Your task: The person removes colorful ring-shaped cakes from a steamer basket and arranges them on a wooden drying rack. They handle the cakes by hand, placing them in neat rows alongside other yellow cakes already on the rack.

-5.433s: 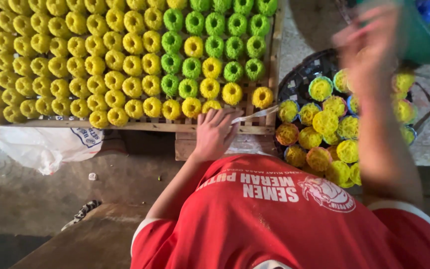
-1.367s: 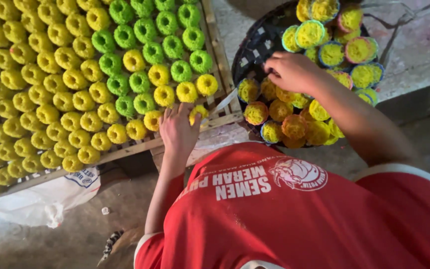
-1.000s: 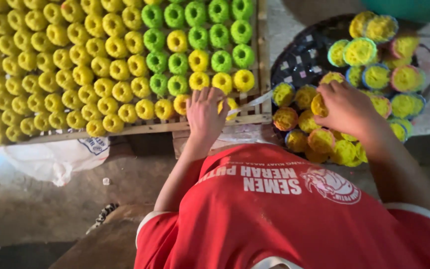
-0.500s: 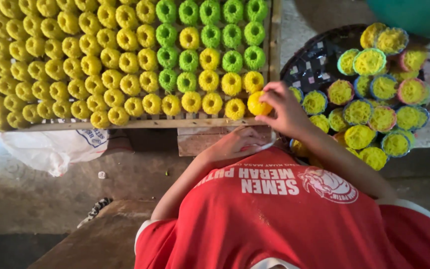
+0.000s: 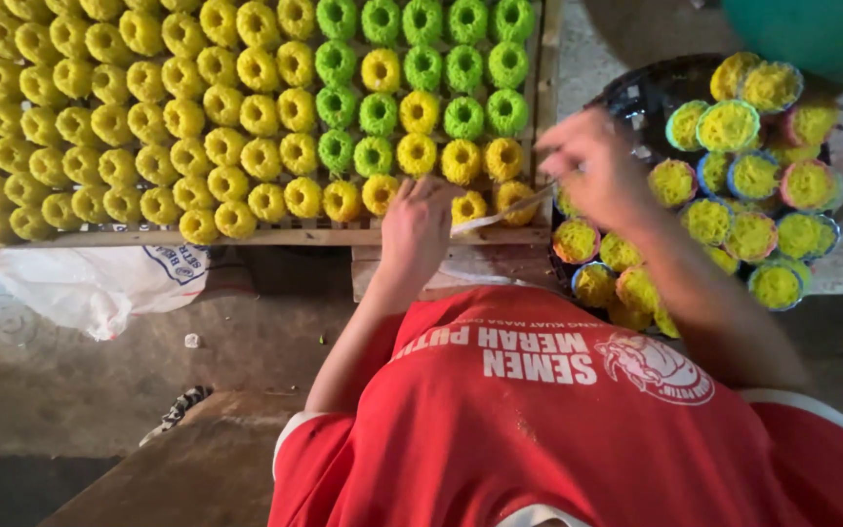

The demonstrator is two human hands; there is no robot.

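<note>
Now the right hand has left the tray, gripping a thin stick above the basket; the left hand, loosely open, rests on the tray's edge beside the newest cake

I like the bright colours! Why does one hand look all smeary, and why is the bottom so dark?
In the head view, the right hand is smeared by motion blur, while the left hand by the thin stick looks sharper. The yellow rings and green rings are evenly lit and crisp; the floor at lower left lies in dim shadow.
</note>
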